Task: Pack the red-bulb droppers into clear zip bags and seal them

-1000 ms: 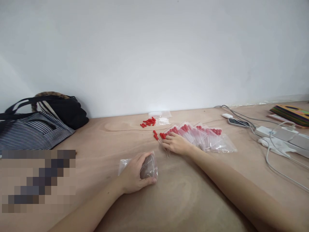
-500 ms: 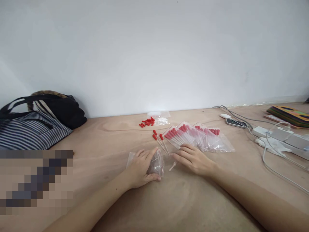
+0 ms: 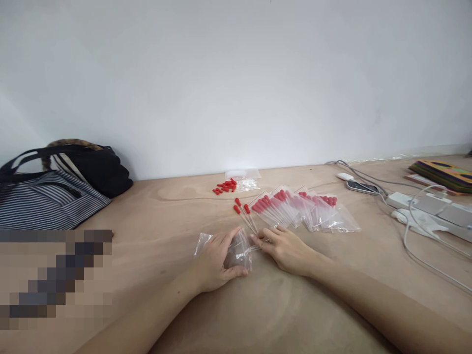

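My left hand (image 3: 217, 260) is curved around a small clear zip bag (image 3: 241, 253), thumb and forefinger spread at its mouth, holding it on the table. My right hand (image 3: 285, 248) is closed on clear droppers (image 3: 258, 248) whose thin ends point left at the bag's opening. How many it holds I cannot tell, and their upper ends are hidden in the fingers. Just beyond the hands lie three loose droppers (image 3: 247, 209) with red rubber bulbs. Filled bags of red-bulbed droppers (image 3: 306, 209) lie fanned and overlapping to the right.
Near the wall, red bulbs (image 3: 226, 185) lie beside clear glass tubes (image 3: 248, 184) on a plastic bag. A striped bag (image 3: 55, 199) stands at the left. On the right are a power strip (image 3: 435, 205) with cables, a phone-like device (image 3: 362, 187) and stacked colourful boards (image 3: 442, 174).
My right hand has moved left towards the bag and turned the droppers from slanting down to pointing left at its mouth. My left hand stays nearly in place.
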